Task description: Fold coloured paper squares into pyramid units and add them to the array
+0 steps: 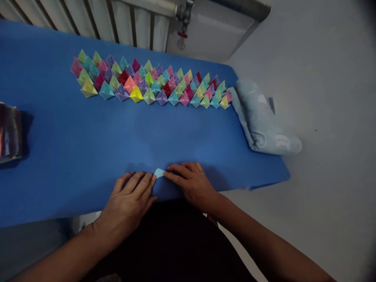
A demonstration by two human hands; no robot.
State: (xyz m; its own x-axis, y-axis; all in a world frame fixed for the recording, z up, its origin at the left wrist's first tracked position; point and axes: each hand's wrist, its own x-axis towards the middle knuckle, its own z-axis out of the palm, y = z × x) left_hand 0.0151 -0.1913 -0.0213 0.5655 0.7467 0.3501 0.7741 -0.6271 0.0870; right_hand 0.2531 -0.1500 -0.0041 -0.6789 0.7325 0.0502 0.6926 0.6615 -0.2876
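Observation:
A small folded piece of light blue paper [159, 173] lies on the blue-covered table [117, 133] near its front edge. My left hand [129, 197] is at its left side, fingers together, with the fingertips pressing on the paper's edge. From the other side my right hand [194, 182] touches it with the fingertips; these fingers are closed too, and part of the paper may be hidden under them. Farther back on the table stand several rows of small folded paper boats [136, 94] in many colours.
A rolled light blue blanket [261, 121] lies at the table's right end, by the white wall [329, 117]. At the left edge is a stack of something multicoloured [10, 131]. Behind the table are a radiator [123, 23] and a valve with a red handle [182, 34].

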